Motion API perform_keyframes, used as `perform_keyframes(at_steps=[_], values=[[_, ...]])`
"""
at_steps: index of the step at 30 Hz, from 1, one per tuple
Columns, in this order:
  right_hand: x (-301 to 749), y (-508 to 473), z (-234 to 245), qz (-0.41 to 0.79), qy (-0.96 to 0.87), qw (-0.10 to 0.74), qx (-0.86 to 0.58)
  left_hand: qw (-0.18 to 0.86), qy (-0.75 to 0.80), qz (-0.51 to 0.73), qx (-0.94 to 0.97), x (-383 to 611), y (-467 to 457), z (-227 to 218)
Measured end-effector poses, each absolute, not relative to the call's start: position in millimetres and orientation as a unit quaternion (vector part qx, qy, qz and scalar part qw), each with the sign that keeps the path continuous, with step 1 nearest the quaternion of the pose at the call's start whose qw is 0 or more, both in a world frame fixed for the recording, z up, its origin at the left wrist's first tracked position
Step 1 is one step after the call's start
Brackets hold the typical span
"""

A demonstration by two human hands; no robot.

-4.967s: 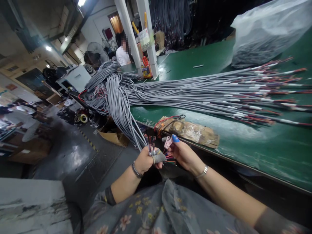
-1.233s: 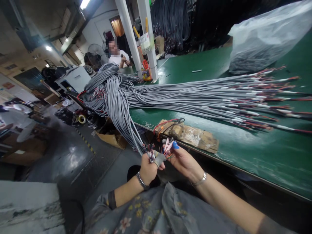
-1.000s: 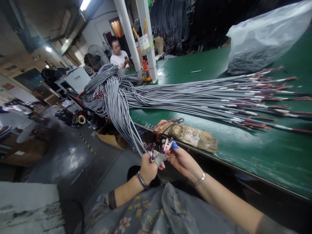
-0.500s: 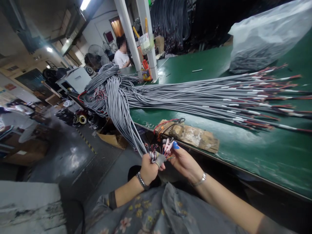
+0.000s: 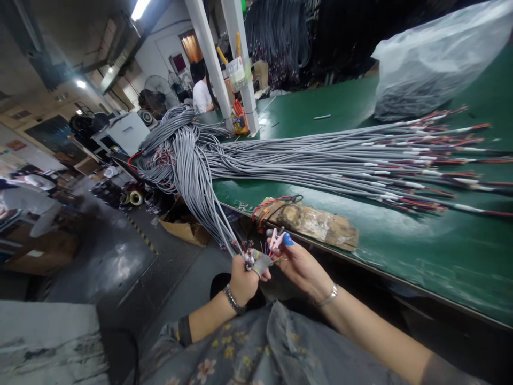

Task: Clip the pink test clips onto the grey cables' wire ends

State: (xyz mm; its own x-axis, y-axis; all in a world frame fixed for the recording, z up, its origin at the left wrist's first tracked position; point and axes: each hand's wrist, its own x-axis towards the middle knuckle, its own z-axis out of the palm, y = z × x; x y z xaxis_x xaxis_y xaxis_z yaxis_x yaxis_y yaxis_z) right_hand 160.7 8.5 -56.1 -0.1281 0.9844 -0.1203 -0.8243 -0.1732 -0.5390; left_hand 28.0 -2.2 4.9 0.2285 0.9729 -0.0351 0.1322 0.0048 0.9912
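My left hand (image 5: 243,282) is closed around the end of a grey cable (image 5: 224,227), where thin coloured wires (image 5: 267,248) fan out. A grey covering sits on its thumb. Close by on the right, my right hand (image 5: 306,267) pinches a small pale pink clip-like tool (image 5: 276,240) against those wires. Blue tape or a cot wraps one of its fingertips. Whether the tool's jaws grip a wire is too small to tell. More cable ends hang beside my left hand, from a large grey cable bundle (image 5: 196,160) draped over the bench edge.
The green bench (image 5: 420,251) carries the long cables, their stripped ends at the right. A wooden block (image 5: 316,224) lies at its front edge. A plastic bag (image 5: 433,69) stands at the back right, white posts (image 5: 218,64) behind. A cardboard box (image 5: 186,230) sits on the floor.
Both hands keep nearly the same place and grip. The view has shifted slightly, and the person in white at the back has turned or leaned a little.
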Motion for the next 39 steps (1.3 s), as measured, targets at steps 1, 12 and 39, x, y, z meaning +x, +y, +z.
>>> perform_keyframes(at_steps=[1, 12, 39], values=[[160.8, 8.5, -55.5, 0.731, -0.171, 0.617, -0.234, 0.524, 0.471, 0.404, 0.583, 27.9, -2.6, 6.4], [158.3, 10.1, -64.5, 0.722, -0.208, 0.618, -0.232, 0.53, 0.484, 0.394, 0.575, 29.2, 0.5, -3.8], [144.5, -19.3, -47.1, 0.728, -0.255, 0.539, -0.339, 0.5, 0.477, 0.388, 0.61, 8.4, -4.9, -20.6]])
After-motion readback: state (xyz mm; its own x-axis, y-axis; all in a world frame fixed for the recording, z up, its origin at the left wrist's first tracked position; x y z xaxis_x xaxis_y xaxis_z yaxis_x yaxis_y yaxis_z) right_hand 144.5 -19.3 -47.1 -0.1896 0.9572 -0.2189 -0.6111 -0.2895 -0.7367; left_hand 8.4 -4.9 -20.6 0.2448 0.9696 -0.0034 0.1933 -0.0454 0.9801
